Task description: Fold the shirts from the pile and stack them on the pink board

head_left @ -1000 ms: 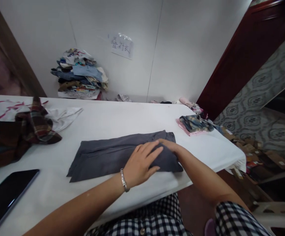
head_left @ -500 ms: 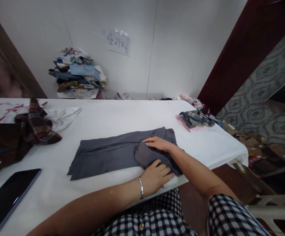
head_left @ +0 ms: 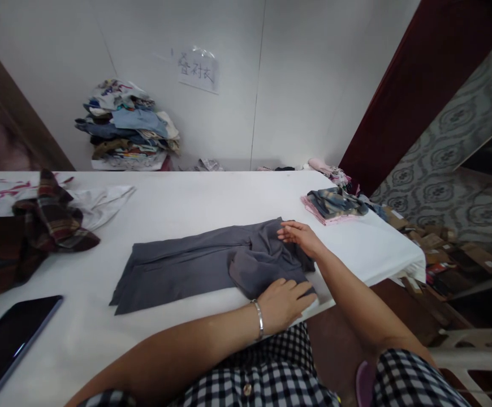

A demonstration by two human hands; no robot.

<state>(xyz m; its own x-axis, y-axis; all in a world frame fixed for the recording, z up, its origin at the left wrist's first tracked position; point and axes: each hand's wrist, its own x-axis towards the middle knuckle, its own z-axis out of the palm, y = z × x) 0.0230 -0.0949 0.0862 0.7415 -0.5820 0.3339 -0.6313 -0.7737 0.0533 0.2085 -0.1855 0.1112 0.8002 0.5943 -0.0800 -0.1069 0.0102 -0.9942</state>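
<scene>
A grey garment (head_left: 178,270) is laid lengthwise on the white table (head_left: 186,195), its right end bunched; the left hand (head_left: 287,302) is pressed flat on the near right corner, fingers held together; the right hand (head_left: 299,236) is rested on the far right edge, fingers loosely curled, a pinch not discernible; folded clothes (head_left: 335,204) are seen just beyond.

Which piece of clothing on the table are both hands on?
The grey garment in the middle: left hand and right hand rest on its bunched end. The plaid cloth and the folded pile lie apart, untouched.
</scene>
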